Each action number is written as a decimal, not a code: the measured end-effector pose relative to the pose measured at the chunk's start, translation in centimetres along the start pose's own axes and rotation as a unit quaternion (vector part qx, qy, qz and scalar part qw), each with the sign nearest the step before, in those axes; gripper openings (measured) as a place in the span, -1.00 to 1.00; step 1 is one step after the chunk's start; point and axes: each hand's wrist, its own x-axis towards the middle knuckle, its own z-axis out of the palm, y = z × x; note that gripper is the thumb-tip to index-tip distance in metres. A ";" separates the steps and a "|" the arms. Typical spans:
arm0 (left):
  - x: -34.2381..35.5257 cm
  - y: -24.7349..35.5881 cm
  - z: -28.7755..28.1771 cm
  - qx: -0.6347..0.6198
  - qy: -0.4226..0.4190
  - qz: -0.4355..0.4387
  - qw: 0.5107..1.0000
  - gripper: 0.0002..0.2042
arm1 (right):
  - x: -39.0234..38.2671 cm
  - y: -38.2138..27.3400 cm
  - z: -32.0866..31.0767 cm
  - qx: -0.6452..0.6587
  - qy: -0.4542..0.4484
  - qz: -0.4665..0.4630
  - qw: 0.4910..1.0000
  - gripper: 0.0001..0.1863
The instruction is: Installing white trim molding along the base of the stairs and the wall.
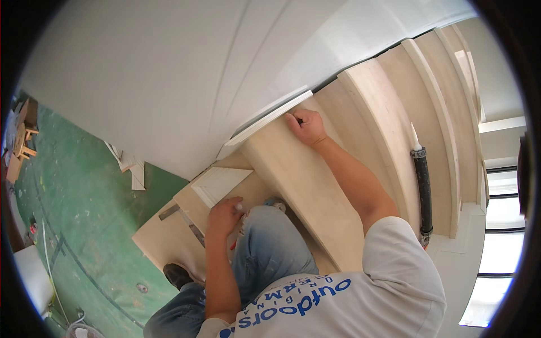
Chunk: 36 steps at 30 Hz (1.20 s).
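Note:
My right hand (308, 129) is curled at the wall side of a pale wooden stair tread (304, 174), close beside a white trim strip (270, 118) set along the wall's foot. Whatever its fingers hold, if anything, is hidden. Down by my knee, my left hand (223, 216) is closed with a small pale object at its fingertips, too small to name. Near that hand a white angled board offcut (222, 185) lies on the lower step. A metal square (190, 222) rests there too, and a roll (279, 207) sits partly behind my knee.
More curved steps (389, 101) rise to the right. A black caulking gun with a white nozzle (421, 188) lies on one of them. Below at left is a green-covered floor (84, 197) with white offcuts (137, 176) and a small wooden stool (23, 141).

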 end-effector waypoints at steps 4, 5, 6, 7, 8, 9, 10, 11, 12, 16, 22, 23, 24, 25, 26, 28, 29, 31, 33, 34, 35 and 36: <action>-0.6 -0.5 -0.1 0.012 0.021 0.024 0.999 -0.51 | -0.1 -0.6 0.1 -0.004 -0.001 0.004 1.000 -0.64; -0.9 0.5 -0.9 0.015 0.010 0.017 1.000 -0.49 | -0.2 -0.6 0.1 -0.006 0.023 -0.012 1.000 -0.64; -0.9 1.2 -1.4 0.017 -0.001 0.014 1.000 -0.48 | -0.3 -0.3 0.0 -0.005 0.021 -0.015 1.000 -0.64; -1.1 1.2 -1.7 0.015 0.001 0.012 1.000 -0.48 | -0.4 0.0 0.1 -0.001 0.019 -0.007 1.000 -0.64; -1.4 1.3 -2.0 -0.001 0.009 0.014 1.000 -0.49 | -0.4 -0.1 0.2 0.004 0.016 -0.001 1.000 -0.63; -1.6 1.4 -2.4 -0.017 0.016 0.017 1.000 -0.51 | -0.4 -0.1 0.3 0.007 0.013 -0.004 1.000 -0.63; -1.9 1.6 -2.8 -0.019 0.019 0.014 1.000 -0.51 | -0.4 -0.2 0.5 0.003 0.009 -0.001 1.000 -0.63; -2.3 2.5 -3.7 -0.057 0.028 -0.003 0.998 -0.53 | -0.4 -0.2 0.4 -0.003 0.005 0.002 1.000 -0.63; -2.2 3.2 -4.6 -0.095 0.040 -0.017 0.995 -0.55 | -0.2 0.1 0.4 -0.001 0.004 -0.004 1.000 -0.63; -0.9 4.0 -6.9 -0.124 0.193 0.023 0.973 -0.65 | 0.1 -0.3 0.3 -0.021 -0.002 0.003 1.000 -0.63; 0.1 4.7 -9.4 -0.143 0.481 0.072 0.862 -0.71 | 0.6 -1.1 0.1 -0.004 0.025 0.008 1.000 -0.60; 0.2 4.4 -9.3 -0.130 0.497 0.062 0.856 -0.64 | 0.3 -0.7 0.5 0.008 0.022 0.003 1.000 -0.59; 0.5 4.3 -9.1 -0.117 0.513 0.052 0.848 -0.56 | 0.1 -0.3 0.5 0.002 0.022 0.005 1.000 -0.59; 0.8 4.2 -8.8 -0.123 0.510 0.053 0.850 -0.56 | -0.3 0.1 0.5 -0.015 0.011 0.018 1.000 -0.58; 0.8 4.2 -8.9 -0.114 0.507 0.071 0.851 -0.50 | -0.3 0.0 0.5 -0.028 0.005 0.023 0.999 -0.58; 0.7 4.1 -8.7 -0.109 0.506 0.092 0.851 -0.43 | -0.6 0.0 0.4 -0.037 0.017 0.010 0.999 -0.57; 0.6 4.1 -8.7 -0.098 0.505 0.099 0.852 -0.39 | -0.7 -0.3 0.3 -0.037 0.011 0.019 0.999 -0.57; 0.6 4.1 -8.7 -0.089 0.504 0.106 0.852 -0.36 | -0.7 -0.7 0.3 -0.040 0.003 0.027 0.999 -0.57; 0.8 4.2 -8.7 -0.091 0.502 0.098 0.854 -0.27 | -0.4 -0.6 0.2 -0.023 0.005 0.026 0.999 -0.59; 1.0 4.1 -8.4 -0.093 0.502 0.096 0.854 -0.27 | -0.4 -0.6 0.2 -0.025 0.003 0.025 0.999 -0.59; 1.3 3.8 -8.2 -0.071 0.508 0.093 0.853 -0.21 | -0.2 -0.6 0.4 -0.022 0.006 0.015 1.000 -0.60; 1.4 3.5 -7.8 -0.049 0.514 0.088 0.852 -0.15 | -0.2 -0.6 0.7 -0.018 0.009 0.004 1.000 -0.61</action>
